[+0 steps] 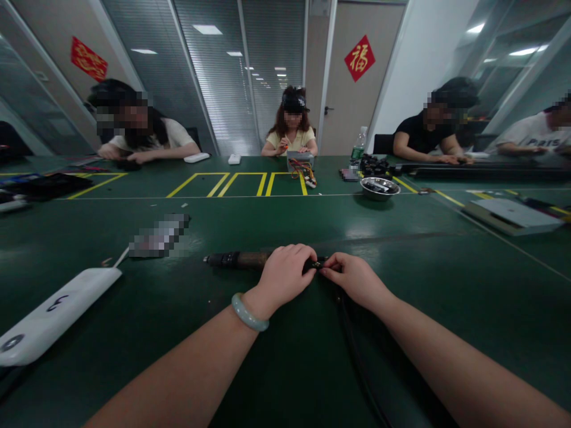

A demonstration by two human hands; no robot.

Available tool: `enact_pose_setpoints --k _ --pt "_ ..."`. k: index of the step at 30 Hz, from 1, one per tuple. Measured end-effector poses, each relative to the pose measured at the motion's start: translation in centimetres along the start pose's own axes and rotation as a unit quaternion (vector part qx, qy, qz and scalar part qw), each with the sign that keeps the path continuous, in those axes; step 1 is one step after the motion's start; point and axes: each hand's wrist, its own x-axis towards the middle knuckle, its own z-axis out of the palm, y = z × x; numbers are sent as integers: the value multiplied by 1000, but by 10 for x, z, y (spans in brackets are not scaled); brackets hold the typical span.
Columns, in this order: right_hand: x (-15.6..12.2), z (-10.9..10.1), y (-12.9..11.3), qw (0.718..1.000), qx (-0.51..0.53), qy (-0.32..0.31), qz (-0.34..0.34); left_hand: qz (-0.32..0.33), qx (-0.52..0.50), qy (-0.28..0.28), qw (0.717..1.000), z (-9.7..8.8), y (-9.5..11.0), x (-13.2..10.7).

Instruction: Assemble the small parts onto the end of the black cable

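A dark, pen-shaped electric screwdriver (252,260) lies crosswise on the green table, its narrow tip pointing left. Wrapped over its rear half is my left hand (288,270), with a pale green bangle (250,313) at the wrist. My right hand (350,276) is closed in a pinch at the tool's tail end, close to my left fingertips. Small metallic spots show there, but the part between my right fingers is mostly hidden. A black cable (352,342) runs from below my right hand toward the table's near edge.
A white power strip (62,315) and a phone (160,236) lie at left. Farther back are a metal bowl (380,188) of dark parts, a bottle (358,145), a grey box with wires (300,159) and a flat white box (513,215). Several people sit around the table.
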Motion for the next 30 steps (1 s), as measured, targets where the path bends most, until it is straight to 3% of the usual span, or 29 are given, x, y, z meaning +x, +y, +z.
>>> enact_pose_setpoints --k 30 --pt "0 -1 -1 1000 -1 -5 2 2 2 -7 1000 -2 2 1"
